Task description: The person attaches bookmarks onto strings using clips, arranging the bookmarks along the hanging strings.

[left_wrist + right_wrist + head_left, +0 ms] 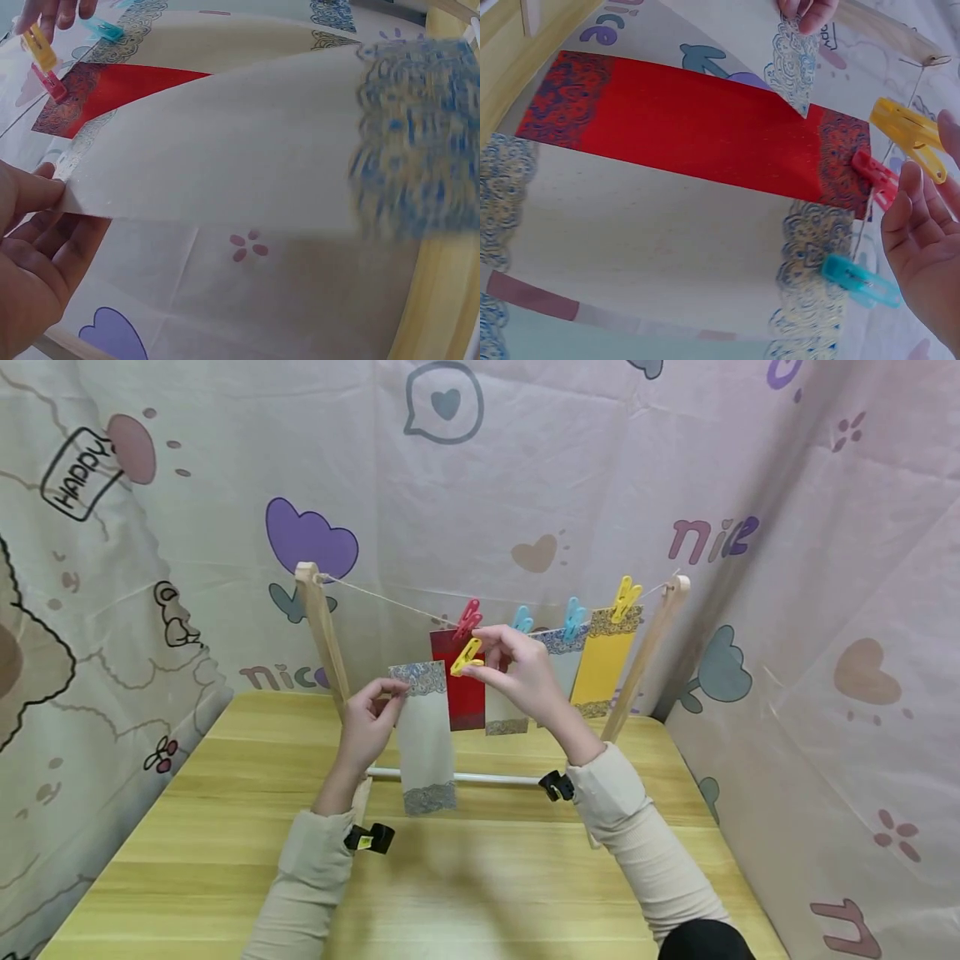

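My left hand (370, 720) pinches the top left corner of a white paper card (426, 735) with lace-pattern ends. In the left wrist view that card (225, 157) stretches away from the thumb and fingers. A yellow clothespin (467, 657) is between the thumb and fingers of my right hand (522, 672), close to the string. Just behind it, a red card (467, 702) hangs from the string (390, 599) by a red clothespin (468, 618). In the right wrist view the yellow clothespin (907, 135) sits near the red one, apart from the white card.
Farther right on the string hang more cards, held by blue clothespins (574, 618) and a yellow clothespin (626, 599). Wooden posts (322, 627) carry the string at both ends. A white rod (495, 778) runs low between them above the wooden table (465, 893). Printed cloth stands behind.
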A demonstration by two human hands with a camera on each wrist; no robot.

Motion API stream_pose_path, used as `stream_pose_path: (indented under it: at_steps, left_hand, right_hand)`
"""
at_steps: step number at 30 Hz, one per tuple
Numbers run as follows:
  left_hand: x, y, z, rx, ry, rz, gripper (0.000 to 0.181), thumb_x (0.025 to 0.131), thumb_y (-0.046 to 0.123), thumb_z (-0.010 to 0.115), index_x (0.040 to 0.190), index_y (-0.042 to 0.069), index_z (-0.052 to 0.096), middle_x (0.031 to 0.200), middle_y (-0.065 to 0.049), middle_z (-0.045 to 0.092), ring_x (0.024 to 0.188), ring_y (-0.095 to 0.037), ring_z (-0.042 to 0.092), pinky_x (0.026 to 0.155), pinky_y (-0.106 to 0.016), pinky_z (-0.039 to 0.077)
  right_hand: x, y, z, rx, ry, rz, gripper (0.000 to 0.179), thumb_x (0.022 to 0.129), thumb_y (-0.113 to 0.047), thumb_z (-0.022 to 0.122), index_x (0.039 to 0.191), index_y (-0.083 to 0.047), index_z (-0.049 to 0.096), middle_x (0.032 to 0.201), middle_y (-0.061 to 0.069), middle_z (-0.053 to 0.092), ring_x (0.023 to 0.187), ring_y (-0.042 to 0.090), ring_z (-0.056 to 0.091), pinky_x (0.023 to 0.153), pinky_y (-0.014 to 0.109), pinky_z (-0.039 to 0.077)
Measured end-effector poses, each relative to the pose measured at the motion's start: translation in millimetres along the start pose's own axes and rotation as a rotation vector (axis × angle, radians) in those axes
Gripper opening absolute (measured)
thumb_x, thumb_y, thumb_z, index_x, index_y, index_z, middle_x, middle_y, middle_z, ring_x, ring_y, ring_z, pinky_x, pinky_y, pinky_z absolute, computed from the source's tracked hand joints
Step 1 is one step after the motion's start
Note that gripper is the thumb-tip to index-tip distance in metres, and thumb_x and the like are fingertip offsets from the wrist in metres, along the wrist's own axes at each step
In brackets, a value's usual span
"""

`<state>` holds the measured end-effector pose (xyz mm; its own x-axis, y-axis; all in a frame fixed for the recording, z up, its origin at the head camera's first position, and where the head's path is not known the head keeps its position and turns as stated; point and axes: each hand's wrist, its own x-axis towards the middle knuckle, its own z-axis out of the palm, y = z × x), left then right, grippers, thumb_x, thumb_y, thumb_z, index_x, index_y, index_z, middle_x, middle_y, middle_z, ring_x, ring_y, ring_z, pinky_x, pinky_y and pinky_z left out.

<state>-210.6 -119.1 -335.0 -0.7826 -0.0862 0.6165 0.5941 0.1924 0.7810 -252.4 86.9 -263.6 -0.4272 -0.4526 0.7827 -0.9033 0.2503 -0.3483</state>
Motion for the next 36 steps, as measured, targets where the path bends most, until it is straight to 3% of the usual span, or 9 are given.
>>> stream_pose_path:
  at_steps: [4,12,19,27,36]
  left_hand:
    - [1.8,2.0,-2.7,0.031,0.037,0.059,0.008,0.081,-0.015,0.052,0.087,-0.015,0.059,0.088,-0.026,0.061,0.051,-0.021,0.053,0.043,-0.012,0.037]
    - [7.0,5.3,-2.5,0.079,0.138,0.116,0.008,0.08,-0.016,0.053,0.085,-0.015,0.059,0.087,-0.026,0.062,0.048,-0.019,0.049,0.044,-0.011,0.034]
    - [14.4,-12.6,-3.3,0.093,0.222,0.194,0.01,0.083,-0.012,0.053,0.088,-0.011,0.062,0.085,-0.022,0.063,0.049,-0.005,0.041,0.043,-0.013,0.031]
    - [21.0,-13.2,-6.2,0.12,0.308,0.279,0.012,0.084,-0.012,0.05,0.09,-0.012,0.061,0.085,-0.022,0.062,0.052,-0.005,0.037,0.046,-0.014,0.029]
    - [25.5,-7.9,-6.8,0.19,0.333,0.255,0.015,0.086,-0.011,0.049,0.095,-0.01,0.061,0.09,-0.02,0.062,0.054,-0.008,0.037,0.048,-0.014,0.029]
  right_hand:
    - [8.8,-3.1,2.1,-0.013,-0.023,-0.017,0.039,0.069,-0.003,0.075,0.103,0.006,0.058,0.07,0.005,0.054,0.06,0.01,0.047,0.05,0.022,0.037]
    - [23.1,-8.3,4.1,-0.03,-0.035,-0.031,0.038,0.07,0.0,0.073,0.104,0.007,0.057,0.079,0.012,0.057,0.061,0.012,0.049,0.054,0.019,0.04]
    - [36.1,-12.2,6.1,-0.019,-0.054,0.004,0.04,0.073,-0.002,0.072,0.109,0.007,0.056,0.081,0.01,0.055,0.063,0.012,0.05,0.054,0.02,0.041]
    - [50.9,-14.0,5.1,-0.003,-0.059,0.016,0.039,0.074,-0.003,0.071,0.108,0.007,0.056,0.085,0.012,0.055,0.063,0.013,0.052,0.055,0.021,0.043]
    - [64.7,-18.5,6.2,0.017,-0.047,0.049,0.041,0.074,-0.001,0.071,0.11,0.006,0.055,0.099,0.013,0.055,0.059,0.015,0.057,0.046,0.022,0.046]
